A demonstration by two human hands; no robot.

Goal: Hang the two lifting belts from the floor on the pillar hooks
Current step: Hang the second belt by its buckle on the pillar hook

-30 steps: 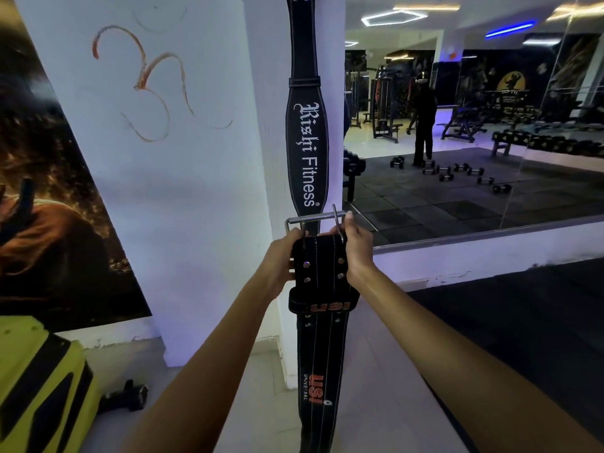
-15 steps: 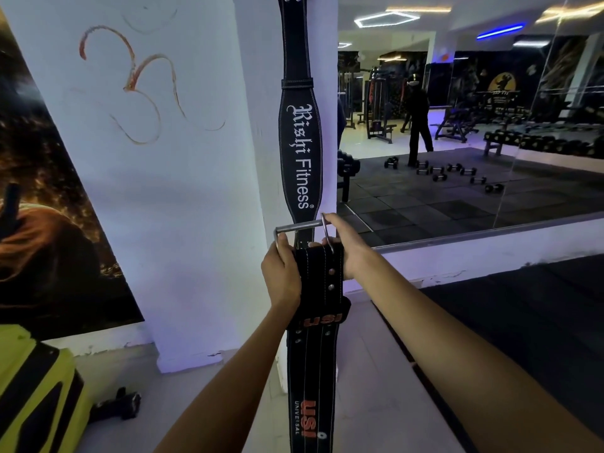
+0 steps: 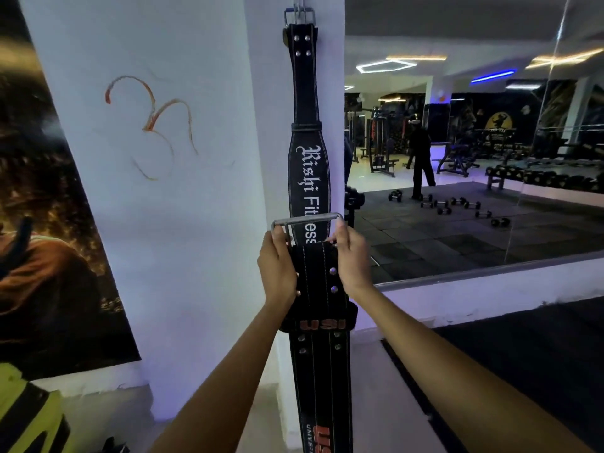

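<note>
**A:** Status on the belts?

**B:** I've got the USI belt (image 3: 322, 371) in both hands, held upright in front of the pillar (image 3: 183, 223). Its buckle (image 3: 307, 220) is at the top, a metal rectangle, overlapping the lower end of the Rishi Fitness belt (image 3: 309, 178). The rest of the USI belt hangs straight down past the bottom of frame.

**A:** Grip?

**B:** Left hand (image 3: 277, 266) is closed on the left edge of the strap just under the buckle, thumb up against the buckle's left corner. Right hand (image 3: 351, 259) is closed on the right edge, fingertips pinching the buckle's right corner. Both are clamped on the belt.

**A:** Other belt?

**B:** The Rishi Fitness belt is on the pillar's corner, hanging by its own buckle (image 3: 299, 16) from a hook (image 3: 297, 1) at the top edge of frame. It's straight, with the lettering facing me.

**A:** Is the USI buckle on a hook?

**B:** No, it's in my hands, well below that top buckle.

**A:** Surroundings?

**B:** There's an orange scrawl (image 3: 150, 125) on the pillar's left face and a dark poster (image 3: 42, 223) further left. A mirror (image 3: 474, 158) on the right shows dumbbells (image 3: 447, 206) on dark floor mats and a standing person (image 3: 420, 158). Something yellow and black (image 3: 26, 416) sits at bottom left; I can't tell what.
</note>
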